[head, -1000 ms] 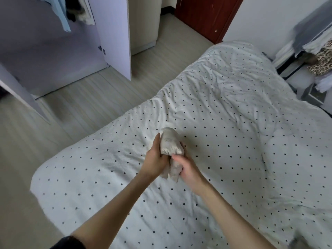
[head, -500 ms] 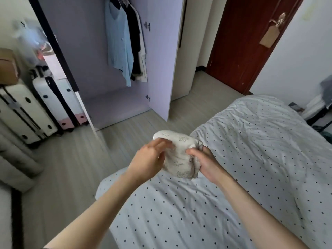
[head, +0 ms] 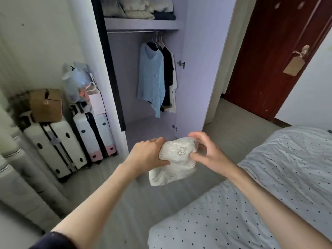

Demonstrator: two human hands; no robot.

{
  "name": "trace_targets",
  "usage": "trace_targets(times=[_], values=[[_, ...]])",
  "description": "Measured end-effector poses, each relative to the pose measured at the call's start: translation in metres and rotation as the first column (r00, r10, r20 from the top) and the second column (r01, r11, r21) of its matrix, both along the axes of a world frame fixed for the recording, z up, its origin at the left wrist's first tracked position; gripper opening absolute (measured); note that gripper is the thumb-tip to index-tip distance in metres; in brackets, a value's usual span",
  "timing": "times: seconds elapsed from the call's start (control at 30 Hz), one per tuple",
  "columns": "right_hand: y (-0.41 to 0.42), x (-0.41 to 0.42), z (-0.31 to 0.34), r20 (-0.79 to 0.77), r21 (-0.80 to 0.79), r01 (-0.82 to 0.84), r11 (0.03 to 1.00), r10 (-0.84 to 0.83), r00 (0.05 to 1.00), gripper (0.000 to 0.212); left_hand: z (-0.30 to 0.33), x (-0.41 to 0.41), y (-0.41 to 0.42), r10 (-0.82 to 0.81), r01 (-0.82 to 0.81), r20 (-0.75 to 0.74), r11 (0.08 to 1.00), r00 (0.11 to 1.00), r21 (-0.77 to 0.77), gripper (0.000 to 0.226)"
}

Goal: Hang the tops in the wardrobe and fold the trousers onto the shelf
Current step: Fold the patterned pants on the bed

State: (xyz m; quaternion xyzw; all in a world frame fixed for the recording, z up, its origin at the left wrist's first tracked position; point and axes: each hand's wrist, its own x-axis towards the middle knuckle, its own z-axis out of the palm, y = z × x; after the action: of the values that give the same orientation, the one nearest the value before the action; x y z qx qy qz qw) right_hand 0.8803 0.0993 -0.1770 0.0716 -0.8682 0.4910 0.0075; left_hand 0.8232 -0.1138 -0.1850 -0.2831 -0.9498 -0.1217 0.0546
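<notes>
The person is wearing a dark navy sleeve (head: 53, 239), which is showing only at the upper left arm near the lower frame edge. Both forearms are showing bare. The left hand (head: 147, 155) and right hand (head: 208, 151) are wearing no gloves, rings or watches.

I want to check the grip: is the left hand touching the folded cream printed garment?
Touching. In the head view the left hand grips the left end of the folded cream printed garment, its thumb pressed across the fabric.
</notes>
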Motion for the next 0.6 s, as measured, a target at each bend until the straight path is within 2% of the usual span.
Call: trace_targets(times=[0.03,0.07,0.13,0.17,0.2,0.3,0.37,0.43,0.5,0.6], values=[[-0.016,-0.014,0.001,-0.098,0.189,0.001,0.982,0.018,0.995,0.072,0.003,-0.016,-0.016,0.006,-0.010,-0.062,0.998,0.998,-0.058,0.057],[-0.033,-0.031,0.003,-0.188,0.395,0.004,0.919,0.077,0.979,0.090,0.006,-0.032,-0.032,-0.002,-0.010,-0.116,0.995,0.993,-0.099,0.056],[-0.055,-0.061,0.006,-0.285,0.707,0.065,0.704,0.200,0.938,0.111,0.014,-0.057,-0.049,-0.028,-0.001,-0.196,0.989,0.980,-0.147,0.056],[-0.067,-0.080,0.009,-0.301,0.784,0.101,0.613,0.233,0.925,0.116,0.020,-0.073,-0.057,-0.035,0.000,-0.226,0.988,0.973,-0.153,0.056],[-0.075,-0.095,0.009,-0.307,0.810,0.122,0.573,0.238,0.921,0.119,0.023,-0.084,-0.061,-0.046,0.010,-0.242,0.989,0.969,-0.148,0.055],[-0.096,-0.148,0.012,-0.350,0.800,0.183,0.571,0.196,0.916,0.116,0.030,-0.127,-0.074,-0.034,-0.001,-0.266,0.991,0.963,-0.130,0.055],[-0.095,-0.177,0.015,-0.367,0.774,0.182,0.607,0.196,0.909,0.099,0.032,-0.155,-0.076,-0.040,-0.001,-0.260,0.988,0.965,-0.153,0.054],[-0.087,-0.213,0.017,-0.377,0.739,0.172,0.652,0.187,0.907,0.070,0.034,-0.190,-0.067,-0.038,0.001,-0.268,0.991,0.963,-0.137,0.050],[-0.077,-0.239,0.022,-0.449,0.724,0.247,0.644,0.168,0.878,0.046,0.036,-0.214,-0.054,-0.023,-0.021,-0.353,0.993,0.935,-0.120,0.046],[-0.061,-0.272,0.034,-0.570,0.683,0.373,0.628,0.138,0.810,0.041,0.043,-0.244,-0.031,-0.017,-0.023,-0.509,0.997,0.860,-0.072,0.056]])
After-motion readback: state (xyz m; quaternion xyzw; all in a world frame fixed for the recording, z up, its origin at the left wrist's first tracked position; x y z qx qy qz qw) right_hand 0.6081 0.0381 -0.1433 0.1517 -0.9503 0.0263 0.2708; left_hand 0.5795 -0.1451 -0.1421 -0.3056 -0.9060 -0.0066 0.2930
